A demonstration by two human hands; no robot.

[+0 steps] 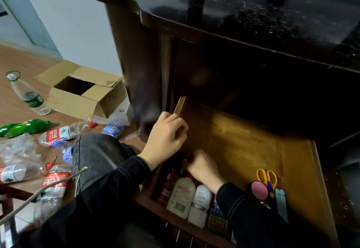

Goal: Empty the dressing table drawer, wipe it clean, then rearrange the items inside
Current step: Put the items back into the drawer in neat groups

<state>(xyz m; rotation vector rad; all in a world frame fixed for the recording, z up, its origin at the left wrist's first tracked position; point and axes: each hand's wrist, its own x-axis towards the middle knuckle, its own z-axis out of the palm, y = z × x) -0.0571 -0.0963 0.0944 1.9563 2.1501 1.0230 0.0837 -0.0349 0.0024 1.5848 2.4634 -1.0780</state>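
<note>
The wooden drawer [243, 140] stands pulled out of the dark dressing table [253, 13]. My left hand [165, 136] grips the top of the drawer's left side wall [180, 104], fingers curled over it. My right hand [204, 167] is inside the drawer at its left side, fingers curled round a small item that is mostly hidden. Below it lie a dark red tube [165, 189], a white bottle with a barcode [182, 197], a white roll-on bottle [200, 203] and a colourful box [217, 222]. Yellow-handled scissors [266, 177], a pink round item [259, 190] and pale blue files [281, 203] lie at the right.
On the wooden floor to the left sit an open cardboard box [83, 93], a green bottle [21, 128] and several crushed clear plastic bottles [29, 97]. My knee in grey trousers [97, 150] is beside the drawer. The back half of the drawer bottom is bare wood.
</note>
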